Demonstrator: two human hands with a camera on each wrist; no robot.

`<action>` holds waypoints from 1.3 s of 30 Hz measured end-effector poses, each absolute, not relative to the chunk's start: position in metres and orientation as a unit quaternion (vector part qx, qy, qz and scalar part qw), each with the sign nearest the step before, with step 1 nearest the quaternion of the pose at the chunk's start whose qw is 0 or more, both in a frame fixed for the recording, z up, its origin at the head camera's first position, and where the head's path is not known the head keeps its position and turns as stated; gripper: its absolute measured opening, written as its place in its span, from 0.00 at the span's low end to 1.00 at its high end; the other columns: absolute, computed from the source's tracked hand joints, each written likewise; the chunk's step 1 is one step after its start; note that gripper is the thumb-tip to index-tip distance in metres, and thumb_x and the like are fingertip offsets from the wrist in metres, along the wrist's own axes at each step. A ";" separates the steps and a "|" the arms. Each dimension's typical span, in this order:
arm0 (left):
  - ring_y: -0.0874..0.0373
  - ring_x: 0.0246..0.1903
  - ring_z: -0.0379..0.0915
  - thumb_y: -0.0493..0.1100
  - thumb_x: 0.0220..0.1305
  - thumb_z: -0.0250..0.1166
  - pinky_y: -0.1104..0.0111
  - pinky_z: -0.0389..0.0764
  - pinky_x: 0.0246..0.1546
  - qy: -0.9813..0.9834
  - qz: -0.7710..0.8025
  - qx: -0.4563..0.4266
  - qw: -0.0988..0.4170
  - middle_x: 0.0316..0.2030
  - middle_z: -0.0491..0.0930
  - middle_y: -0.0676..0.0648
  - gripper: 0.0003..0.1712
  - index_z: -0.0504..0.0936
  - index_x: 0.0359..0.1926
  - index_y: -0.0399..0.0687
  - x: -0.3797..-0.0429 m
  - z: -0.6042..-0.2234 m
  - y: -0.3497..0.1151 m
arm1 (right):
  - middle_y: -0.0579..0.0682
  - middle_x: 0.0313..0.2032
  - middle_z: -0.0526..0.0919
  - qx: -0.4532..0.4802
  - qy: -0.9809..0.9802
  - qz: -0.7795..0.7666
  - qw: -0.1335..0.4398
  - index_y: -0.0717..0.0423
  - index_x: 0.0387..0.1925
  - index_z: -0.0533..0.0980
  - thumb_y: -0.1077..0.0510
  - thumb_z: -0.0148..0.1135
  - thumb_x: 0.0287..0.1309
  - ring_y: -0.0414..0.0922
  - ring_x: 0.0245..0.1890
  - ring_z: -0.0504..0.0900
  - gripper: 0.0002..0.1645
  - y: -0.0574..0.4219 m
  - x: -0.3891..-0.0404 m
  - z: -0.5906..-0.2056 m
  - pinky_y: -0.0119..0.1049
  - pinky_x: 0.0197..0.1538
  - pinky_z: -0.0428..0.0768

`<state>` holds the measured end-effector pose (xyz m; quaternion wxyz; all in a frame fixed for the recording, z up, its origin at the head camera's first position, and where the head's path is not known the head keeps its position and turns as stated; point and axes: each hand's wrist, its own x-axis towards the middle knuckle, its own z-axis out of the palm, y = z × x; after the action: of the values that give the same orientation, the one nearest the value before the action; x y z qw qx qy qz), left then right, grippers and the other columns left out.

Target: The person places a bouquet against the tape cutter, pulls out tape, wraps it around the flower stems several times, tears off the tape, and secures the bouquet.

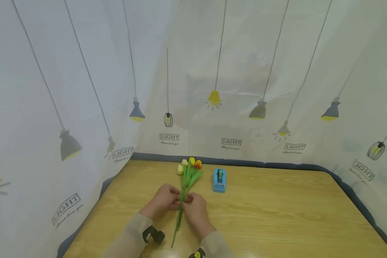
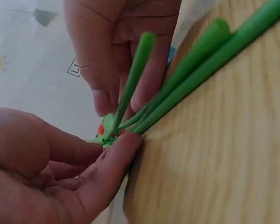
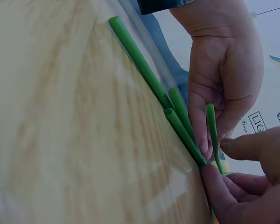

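Note:
A small bunch of artificial tulips (image 1: pixel 187 175), with white, yellow and orange-red heads, lies on the wooden table with its heads pointing away from me. From the left, my left hand (image 1: pixel 165 199) pinches the green stems (image 2: pixel 186 84) between thumb and fingers. On the other side, my right hand (image 1: pixel 196 211) grips the same stems at about the same height, its fingertips close to the left ones. In the right wrist view, one stem (image 3: pixel 212 126) stands apart from the others, near the right thumb. The fingers partly hide the gripped spot.
A blue tape dispenser (image 1: pixel 219 180) with a green roll stands right of the flower heads. Beneath everything is a wood-grain table (image 1: pixel 277 211). Pale curtains (image 1: pixel 193 71) printed with hanging lamps surround it, with a dark blue edge (image 1: pixel 245 162) along the table's far side.

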<state>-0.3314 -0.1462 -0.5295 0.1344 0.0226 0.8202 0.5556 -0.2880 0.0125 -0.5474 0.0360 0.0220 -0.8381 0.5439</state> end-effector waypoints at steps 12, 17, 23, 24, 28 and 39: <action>0.39 0.69 0.72 0.25 0.72 0.56 0.49 0.74 0.74 0.961 0.106 0.250 -0.063 0.64 0.80 0.39 0.26 0.81 0.66 0.43 -0.370 -0.509 -0.152 | 0.52 0.34 0.78 0.032 -0.909 0.414 0.008 0.64 0.42 0.75 0.59 0.87 0.43 0.48 0.33 0.77 0.30 0.004 -0.278 -0.534 0.44 0.37 0.83; 0.37 0.79 0.60 0.26 0.75 0.55 0.46 0.65 0.80 0.934 0.071 0.347 -0.045 0.74 0.74 0.41 0.28 0.79 0.70 0.48 -0.380 -0.515 -0.146 | 0.50 0.29 0.78 0.055 -0.916 0.396 0.001 0.61 0.34 0.76 0.64 0.86 0.41 0.47 0.30 0.77 0.25 0.008 -0.277 -0.531 0.43 0.35 0.83; 0.42 0.74 0.70 0.36 0.80 0.55 0.48 0.71 0.77 0.925 0.096 0.367 -0.009 0.72 0.77 0.43 0.23 0.81 0.69 0.53 -0.381 -0.511 -0.137 | 0.51 0.28 0.77 0.056 -0.921 0.387 -0.012 0.60 0.30 0.74 0.66 0.85 0.41 0.48 0.29 0.76 0.23 0.011 -0.278 -0.527 0.43 0.33 0.82; 0.43 0.72 0.73 0.36 0.80 0.56 0.49 0.73 0.75 0.926 0.090 0.366 -0.009 0.70 0.79 0.44 0.22 0.82 0.68 0.54 -0.381 -0.510 -0.135 | 0.51 0.27 0.77 0.055 -0.920 0.387 -0.014 0.60 0.29 0.74 0.67 0.84 0.41 0.48 0.29 0.75 0.22 0.012 -0.278 -0.526 0.42 0.32 0.81; 0.49 0.60 0.82 0.41 0.78 0.62 0.54 0.83 0.65 0.926 0.060 0.371 -0.015 0.61 0.86 0.47 0.18 0.86 0.63 0.58 -0.383 -0.510 -0.128 | 0.51 0.26 0.77 0.056 -0.921 0.386 -0.023 0.59 0.28 0.73 0.68 0.83 0.42 0.48 0.28 0.75 0.22 0.014 -0.278 -0.527 0.42 0.32 0.81; 0.56 0.45 0.76 0.39 0.65 0.72 0.66 0.83 0.44 0.915 -0.060 0.387 -0.094 0.43 0.83 0.53 0.08 0.94 0.37 0.60 -0.391 -0.510 -0.125 | 0.49 0.24 0.77 0.063 -0.922 0.381 -0.025 0.59 0.23 0.78 0.68 0.79 0.39 0.47 0.27 0.76 0.14 0.021 -0.280 -0.527 0.39 0.31 0.80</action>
<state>-0.3910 -0.1251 -0.5103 -0.0936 0.3874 0.9152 -0.0601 -0.2803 0.0206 -0.5270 -0.0255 0.0625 -0.9223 0.3806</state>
